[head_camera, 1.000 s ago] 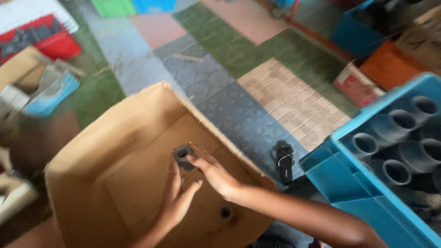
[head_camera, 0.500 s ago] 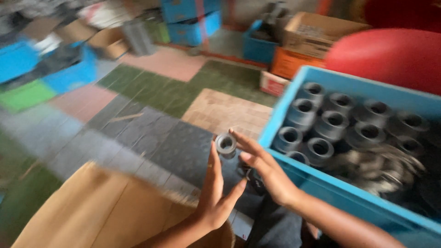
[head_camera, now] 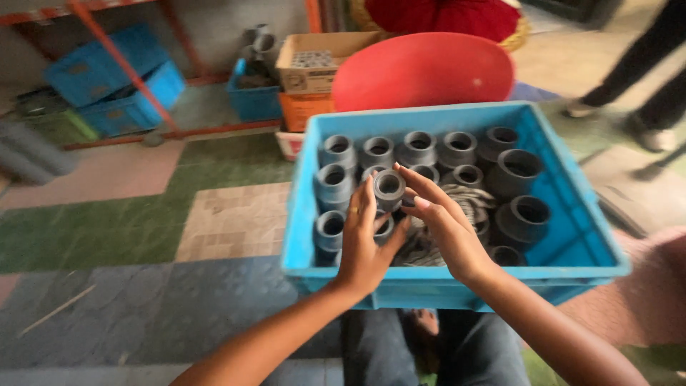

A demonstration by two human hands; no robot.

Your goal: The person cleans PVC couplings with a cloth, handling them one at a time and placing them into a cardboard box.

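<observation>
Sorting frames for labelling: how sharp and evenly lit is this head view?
Head view: soft daylight, no harsh glare; hands and the grey fitting reasonably sharp; blue crate clear; far shelving and the passer-by's legs blurred; wide-angle bending at edges.

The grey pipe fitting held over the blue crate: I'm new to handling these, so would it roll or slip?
Grey pipe fitting: probably rigid and light, since fingers pinch it. Round, so likely rolls sideways; smooth, possibly slippery.

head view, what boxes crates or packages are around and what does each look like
Blue plastic crate: centre, rectangular, holds grey pipe fittings; both hands over it.
Cardboard box: behind the crate, brown, open-topped.
Orange crate: under the cardboard box.
Small blue crate: left of the orange one.
Two blue crates: far left, by the orange rack.
No labels, signs or screens show.
</observation>
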